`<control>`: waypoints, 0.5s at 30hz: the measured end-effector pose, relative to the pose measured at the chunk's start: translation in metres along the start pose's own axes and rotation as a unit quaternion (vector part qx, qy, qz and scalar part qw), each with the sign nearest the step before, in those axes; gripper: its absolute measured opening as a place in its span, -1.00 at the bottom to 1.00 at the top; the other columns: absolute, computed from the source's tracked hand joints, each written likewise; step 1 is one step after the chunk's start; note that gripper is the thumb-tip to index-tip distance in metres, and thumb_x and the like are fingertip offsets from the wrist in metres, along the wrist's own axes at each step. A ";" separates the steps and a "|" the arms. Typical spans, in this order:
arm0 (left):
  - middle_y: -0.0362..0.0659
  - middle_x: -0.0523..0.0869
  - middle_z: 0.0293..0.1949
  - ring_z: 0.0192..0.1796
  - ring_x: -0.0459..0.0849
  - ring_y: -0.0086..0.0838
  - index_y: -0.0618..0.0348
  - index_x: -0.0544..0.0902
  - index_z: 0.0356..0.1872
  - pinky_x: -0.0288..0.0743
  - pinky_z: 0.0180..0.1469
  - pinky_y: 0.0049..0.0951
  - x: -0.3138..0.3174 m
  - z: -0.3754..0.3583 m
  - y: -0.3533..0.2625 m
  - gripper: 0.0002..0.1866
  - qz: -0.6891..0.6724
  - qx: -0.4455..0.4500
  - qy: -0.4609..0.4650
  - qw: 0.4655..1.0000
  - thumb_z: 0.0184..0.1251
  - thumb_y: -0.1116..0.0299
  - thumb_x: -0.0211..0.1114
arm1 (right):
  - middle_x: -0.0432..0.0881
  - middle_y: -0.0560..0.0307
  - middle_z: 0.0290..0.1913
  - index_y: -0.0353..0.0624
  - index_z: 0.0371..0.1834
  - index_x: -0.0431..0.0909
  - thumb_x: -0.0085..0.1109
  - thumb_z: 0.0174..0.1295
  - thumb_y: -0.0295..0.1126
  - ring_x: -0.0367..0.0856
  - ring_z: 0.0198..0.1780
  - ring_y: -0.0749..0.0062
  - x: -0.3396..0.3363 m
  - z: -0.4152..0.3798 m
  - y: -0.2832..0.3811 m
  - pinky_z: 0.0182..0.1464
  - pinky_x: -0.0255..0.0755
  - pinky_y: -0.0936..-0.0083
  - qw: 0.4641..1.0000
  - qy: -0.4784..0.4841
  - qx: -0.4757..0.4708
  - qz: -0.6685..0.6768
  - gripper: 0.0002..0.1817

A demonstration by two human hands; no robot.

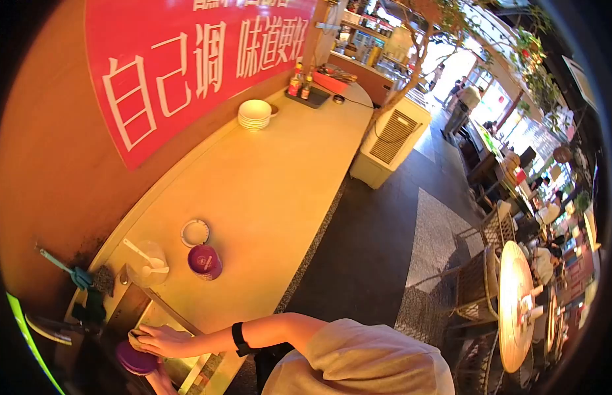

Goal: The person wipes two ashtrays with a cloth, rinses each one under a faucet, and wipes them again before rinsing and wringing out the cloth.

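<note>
At the lower left, my left hand holds a round purple dish from below, mostly hidden by it and the frame's edge. My right hand, with a black band on its wrist, is closed on a small brownish cloth or pad at the dish's rim. Both are over a metal sink set into the counter. Beyond the sink stands a stack of purple dishes, next to a round white dish. A clear container with white spoons sits by the wall.
The long pale counter runs away along the wall. It bears stacked white bowls and a dark tray with sauce bottles. A teal brush lies left. An air cooler, wicker chairs and a round table stand right.
</note>
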State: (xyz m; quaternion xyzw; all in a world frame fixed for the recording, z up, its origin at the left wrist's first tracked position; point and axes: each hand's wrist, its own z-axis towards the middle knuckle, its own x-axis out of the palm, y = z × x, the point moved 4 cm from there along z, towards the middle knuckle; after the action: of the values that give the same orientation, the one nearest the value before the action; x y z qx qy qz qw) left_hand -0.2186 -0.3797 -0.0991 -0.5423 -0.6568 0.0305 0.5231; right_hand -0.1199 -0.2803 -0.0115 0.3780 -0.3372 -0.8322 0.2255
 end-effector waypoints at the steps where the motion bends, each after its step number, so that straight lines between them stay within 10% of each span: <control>1: -0.13 0.46 -0.04 -0.09 0.50 -0.41 0.05 0.34 0.08 0.42 -0.05 -0.33 0.004 0.000 0.001 -0.67 0.023 0.001 0.005 1.000 0.38 0.19 -0.08 | 0.36 -0.02 -0.19 -0.12 -0.25 0.40 0.02 0.16 -0.35 0.52 -0.42 0.09 0.001 0.002 -0.005 -0.42 0.42 0.28 1.000 -0.015 0.024 0.015 -0.85; 15: -0.13 0.48 -0.09 -0.09 0.52 -0.39 0.04 0.36 0.03 0.44 -0.06 -0.29 -0.050 0.004 -0.028 -0.71 0.304 0.084 -0.040 0.948 0.33 0.23 0.01 | 0.29 0.05 -0.25 -0.10 -0.33 0.43 0.03 0.16 -0.26 0.49 -0.45 0.19 0.001 0.003 0.033 -0.43 0.37 0.34 0.992 0.076 -0.061 0.076 -0.84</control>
State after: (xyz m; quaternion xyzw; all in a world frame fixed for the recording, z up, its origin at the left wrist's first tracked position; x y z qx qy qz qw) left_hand -0.2474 -0.4261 -0.1164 -0.6690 -0.4762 0.2651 0.5054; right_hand -0.1191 -0.3015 0.0137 0.3988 -0.2952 -0.8004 0.3363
